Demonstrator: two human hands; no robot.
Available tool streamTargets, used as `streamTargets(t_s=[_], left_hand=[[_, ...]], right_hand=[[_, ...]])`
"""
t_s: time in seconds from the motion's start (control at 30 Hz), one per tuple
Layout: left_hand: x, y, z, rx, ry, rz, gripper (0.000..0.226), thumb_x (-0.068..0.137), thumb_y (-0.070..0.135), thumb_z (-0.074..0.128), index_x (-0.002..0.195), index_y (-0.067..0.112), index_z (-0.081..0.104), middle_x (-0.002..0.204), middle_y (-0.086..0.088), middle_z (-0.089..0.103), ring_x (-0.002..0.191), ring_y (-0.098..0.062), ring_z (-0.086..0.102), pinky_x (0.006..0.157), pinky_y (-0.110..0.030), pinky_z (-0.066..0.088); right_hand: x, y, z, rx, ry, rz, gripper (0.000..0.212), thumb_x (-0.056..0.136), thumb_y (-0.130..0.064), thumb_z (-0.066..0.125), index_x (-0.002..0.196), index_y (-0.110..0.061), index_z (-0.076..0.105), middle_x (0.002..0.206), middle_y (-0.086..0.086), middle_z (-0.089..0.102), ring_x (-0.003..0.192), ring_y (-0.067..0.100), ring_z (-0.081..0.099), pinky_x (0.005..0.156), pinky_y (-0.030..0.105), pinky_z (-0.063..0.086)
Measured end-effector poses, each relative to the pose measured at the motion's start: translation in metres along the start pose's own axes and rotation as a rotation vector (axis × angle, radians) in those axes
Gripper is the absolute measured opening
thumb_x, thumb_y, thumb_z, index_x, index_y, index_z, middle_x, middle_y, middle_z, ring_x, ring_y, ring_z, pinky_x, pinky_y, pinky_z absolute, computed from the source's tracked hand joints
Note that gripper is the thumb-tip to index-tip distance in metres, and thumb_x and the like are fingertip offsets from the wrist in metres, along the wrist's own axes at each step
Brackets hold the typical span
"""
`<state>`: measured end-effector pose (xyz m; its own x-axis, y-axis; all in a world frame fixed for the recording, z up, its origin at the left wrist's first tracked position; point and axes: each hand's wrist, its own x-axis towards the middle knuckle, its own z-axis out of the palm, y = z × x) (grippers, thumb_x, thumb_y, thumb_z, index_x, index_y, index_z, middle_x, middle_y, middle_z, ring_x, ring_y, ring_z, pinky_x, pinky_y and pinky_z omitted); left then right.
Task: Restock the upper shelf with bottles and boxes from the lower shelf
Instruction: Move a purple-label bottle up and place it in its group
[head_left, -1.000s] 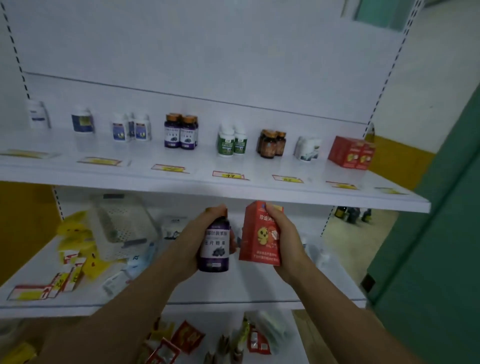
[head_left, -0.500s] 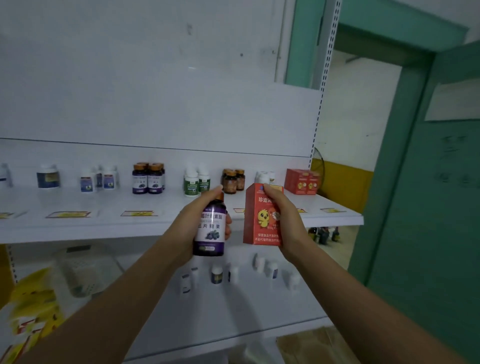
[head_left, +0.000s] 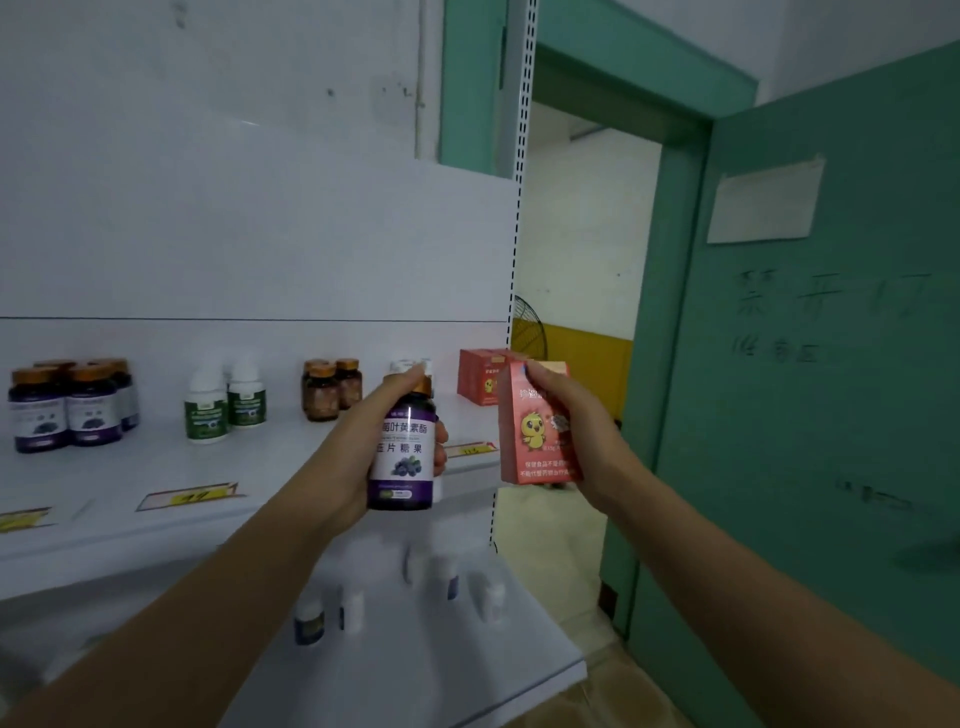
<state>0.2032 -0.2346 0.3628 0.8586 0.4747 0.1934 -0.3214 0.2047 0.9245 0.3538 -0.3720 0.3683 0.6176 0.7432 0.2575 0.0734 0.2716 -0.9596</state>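
Note:
My left hand (head_left: 358, 457) grips a purple bottle (head_left: 401, 452) with a gold cap, held upright in front of the upper shelf (head_left: 130, 519). My right hand (head_left: 576, 426) holds a red box (head_left: 535, 431) with a yellow chick on it, upright, just off the shelf's right end. On the upper shelf stand purple bottles (head_left: 67, 410), green-labelled white bottles (head_left: 223, 405), brown bottles (head_left: 330, 387) and red boxes (head_left: 480, 376). The lower shelf (head_left: 519, 654) carries several small white bottles (head_left: 353, 605), blurred.
A perforated shelf upright (head_left: 517, 291) marks the unit's right edge. Beyond it is an open doorway with a fan (head_left: 527, 332), and a green door (head_left: 831, 415) stands close on the right. Yellow price tags (head_left: 192, 496) lie along the upper shelf's front.
Both hands have risen from the lower shelf to upper shelf height with the bottle and box. The view has swung up and to the right, towards the doorway.

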Motion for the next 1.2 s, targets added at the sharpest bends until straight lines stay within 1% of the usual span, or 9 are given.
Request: streamTargets(t_s=[0.3, 0.43, 0.53, 0.63, 0.73, 0.83, 0.93, 1.07, 1.2], left_hand=[[0.149, -0.031, 0.005, 0.03, 0.124, 0.024, 0.036, 0.079, 0.047, 0.064, 0.084, 0.012, 0.057, 0.069, -0.01, 0.065, 0.051, -0.021, 0.061, 0.054, -0.027, 0.054], [0.204, -0.034, 0.007, 0.021, 0.177, 0.025, 0.038, 0.073, 0.048, 0.065, 0.083, 0.013, 0.055, 0.067, -0.009, 0.064, 0.051, -0.021, 0.06, 0.054, -0.028, 0.053], [0.229, -0.041, 0.005, 0.025, 0.225, 0.019, 0.037, 0.072, 0.048, 0.067, 0.081, 0.013, 0.057, 0.069, -0.009, 0.064, 0.053, -0.021, 0.061, 0.056, -0.028, 0.053], [0.243, -0.049, -0.003, 0.071, 0.293, 0.019, 0.032, 0.079, 0.047, 0.064, 0.08, 0.015, 0.057, 0.067, -0.008, 0.065, 0.053, -0.02, 0.061, 0.058, -0.029, 0.053], [0.248, -0.052, -0.009, 0.099, 0.342, 0.032, 0.029, 0.083, 0.045, 0.061, 0.076, 0.017, 0.058, 0.066, -0.007, 0.065, 0.054, -0.02, 0.061, 0.06, -0.03, 0.053], [0.252, -0.052, -0.016, 0.112, 0.375, 0.03, 0.03, 0.083, 0.045, 0.062, 0.08, 0.015, 0.058, 0.066, -0.008, 0.065, 0.053, -0.02, 0.062, 0.06, -0.029, 0.054], [0.257, -0.051, -0.019, 0.095, 0.381, 0.039, 0.029, 0.082, 0.045, 0.061, 0.079, 0.016, 0.058, 0.065, -0.007, 0.066, 0.052, -0.02, 0.062, 0.059, -0.028, 0.054], [0.26, -0.052, -0.019, 0.098, 0.376, 0.034, 0.03, 0.083, 0.044, 0.061, 0.08, 0.015, 0.058, 0.065, -0.008, 0.066, 0.052, -0.02, 0.062, 0.058, -0.028, 0.055], [0.258, -0.05, -0.022, 0.095, 0.387, 0.031, 0.03, 0.081, 0.045, 0.062, 0.081, 0.015, 0.06, 0.068, -0.008, 0.067, 0.055, -0.02, 0.062, 0.061, -0.029, 0.055]], right_hand=[[0.161, 0.025, -0.089, -0.097, -0.052, -0.011, 0.054, 0.081, -0.044, 0.067, 0.121, -0.008, 0.058, 0.099, 0.01, 0.073, 0.08, 0.024, 0.071, 0.071, 0.033, 0.057], [0.229, 0.041, -0.11, -0.126, -0.11, 0.018, 0.046, 0.082, -0.035, 0.069, 0.12, -0.018, 0.05, 0.103, 0.003, 0.069, 0.086, 0.017, 0.069, 0.069, 0.029, 0.054], [0.271, 0.061, -0.117, -0.145, -0.174, 0.039, 0.055, 0.079, -0.028, 0.072, 0.125, -0.019, 0.043, 0.109, 0.002, 0.066, 0.093, 0.019, 0.069, 0.076, 0.032, 0.057], [0.299, 0.083, -0.12, -0.221, -0.213, 0.024, 0.055, 0.079, -0.024, 0.074, 0.125, -0.015, 0.045, 0.111, 0.0, 0.064, 0.098, 0.019, 0.066, 0.08, 0.032, 0.056], [0.317, 0.099, -0.126, -0.327, -0.215, 0.019, 0.058, 0.076, -0.021, 0.077, 0.125, -0.012, 0.048, 0.117, 0.003, 0.062, 0.102, 0.018, 0.064, 0.089, 0.039, 0.055], [0.331, 0.1, -0.131, -0.366, -0.232, 0.026, 0.056, 0.075, -0.017, 0.078, 0.124, -0.012, 0.051, 0.11, 0.0, 0.062, 0.092, 0.01, 0.063, 0.073, 0.023, 0.055], [0.342, 0.094, -0.134, -0.476, -0.261, 0.016, 0.049, 0.078, -0.017, 0.075, 0.119, -0.02, 0.048, 0.093, -0.012, 0.056, 0.076, -0.005, 0.053, 0.048, 0.005, 0.043], [0.353, 0.097, -0.134, -0.549, -0.249, -0.022, 0.055, 0.077, -0.019, 0.076, 0.125, -0.017, 0.048, 0.11, 0.0, 0.054, 0.079, -0.002, 0.053, 0.055, 0.012, 0.045], [0.356, 0.098, -0.132, -0.603, -0.244, -0.042, 0.055, 0.077, -0.022, 0.076, 0.123, -0.017, 0.046, 0.11, 0.0, 0.053, 0.083, 0.006, 0.056, 0.061, 0.017, 0.048]])
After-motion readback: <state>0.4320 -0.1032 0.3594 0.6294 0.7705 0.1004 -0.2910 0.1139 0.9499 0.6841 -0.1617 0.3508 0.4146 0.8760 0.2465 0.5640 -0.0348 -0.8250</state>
